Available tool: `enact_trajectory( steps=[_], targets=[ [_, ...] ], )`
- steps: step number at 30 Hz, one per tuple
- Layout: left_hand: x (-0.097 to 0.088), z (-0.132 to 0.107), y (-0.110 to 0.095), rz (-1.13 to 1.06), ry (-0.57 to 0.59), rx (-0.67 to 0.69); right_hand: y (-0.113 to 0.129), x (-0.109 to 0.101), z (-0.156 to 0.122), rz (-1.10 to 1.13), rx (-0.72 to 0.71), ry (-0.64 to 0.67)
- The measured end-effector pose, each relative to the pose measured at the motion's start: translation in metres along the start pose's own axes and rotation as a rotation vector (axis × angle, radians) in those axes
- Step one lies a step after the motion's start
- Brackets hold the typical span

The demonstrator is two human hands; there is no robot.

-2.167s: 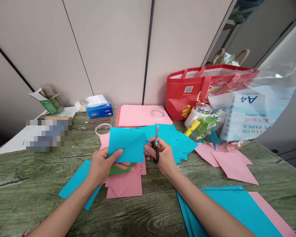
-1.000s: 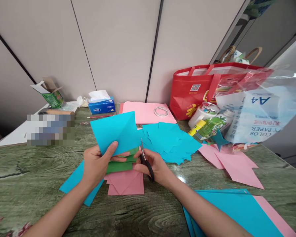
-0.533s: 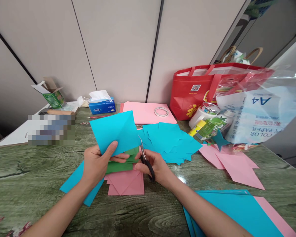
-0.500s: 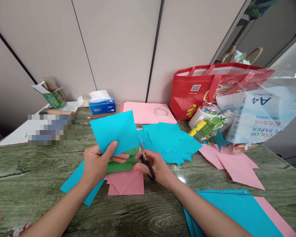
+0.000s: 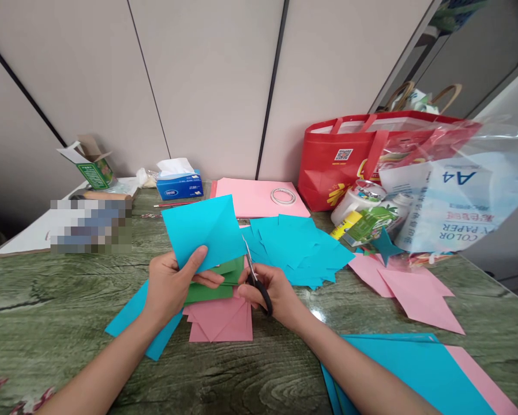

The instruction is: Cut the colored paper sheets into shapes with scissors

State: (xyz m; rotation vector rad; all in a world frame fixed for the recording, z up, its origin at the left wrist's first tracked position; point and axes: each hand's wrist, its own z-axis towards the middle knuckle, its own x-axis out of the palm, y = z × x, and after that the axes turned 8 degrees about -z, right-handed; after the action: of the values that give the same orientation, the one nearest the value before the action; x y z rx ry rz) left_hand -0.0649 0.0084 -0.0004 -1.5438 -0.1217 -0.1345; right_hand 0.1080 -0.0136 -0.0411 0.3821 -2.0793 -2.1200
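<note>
A blue square of paper (image 5: 205, 230) with a diagonal crease is pinched by my left hand (image 5: 172, 282), thumb on top and fingers beneath. My right hand (image 5: 274, 291) is closed round the black handles of a pair of scissors (image 5: 255, 276), whose blades point up beside the paper's right edge. Whether the blades touch the paper I cannot tell. Below the hands lie green paper pieces (image 5: 216, 291) and pink paper squares (image 5: 220, 323), partly covered. A blue paper strip (image 5: 127, 314) shows under my left wrist. To the right spreads a pile of blue paper squares (image 5: 293, 248).
At the back are a tissue box (image 5: 179, 185), pink sheets (image 5: 241, 196) and a tape roll (image 5: 283, 196). A red bag (image 5: 341, 173), glue stick (image 5: 345, 226) and clear paper packet (image 5: 449, 202) stand right. Blue sheets (image 5: 397, 369) lie front right, pink squares (image 5: 423, 297) behind them.
The left corner of the held blue paper has shifted slightly right. Both hands keep their grip, and the scissors have hardly moved.
</note>
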Motion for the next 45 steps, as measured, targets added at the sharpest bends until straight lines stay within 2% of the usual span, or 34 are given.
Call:
enact_trajectory(
  steps=[3, 11, 32, 39, 45],
  targets=[
    [0.0024, -0.0004, -0.0016, 0.019, -0.030, -0.015, 0.0000, 0.0000, 0.0001, 0.016, 0.021, 0.009],
    [0.0024, 0.0013, -0.0003, 0.083, 0.007, -0.088, 0.0010, -0.0012, 0.0023, 0.061, 0.022, 0.025],
    [-0.0032, 0.0023, 0.0059, 0.089, 0.065, -0.070, 0.0064, 0.0005, -0.0006, 0.015, 0.034, -0.006],
    [-0.0043, 0.0030, 0.0063, 0.069, 0.066, -0.077, 0.0047, -0.0010, 0.0002, 0.034, 0.034, 0.005],
    [-0.0056, 0.0023, 0.0052, 0.108, 0.117, -0.086, 0.0015, -0.0005, 0.0017, 0.091, 0.043, 0.023]
  ],
)
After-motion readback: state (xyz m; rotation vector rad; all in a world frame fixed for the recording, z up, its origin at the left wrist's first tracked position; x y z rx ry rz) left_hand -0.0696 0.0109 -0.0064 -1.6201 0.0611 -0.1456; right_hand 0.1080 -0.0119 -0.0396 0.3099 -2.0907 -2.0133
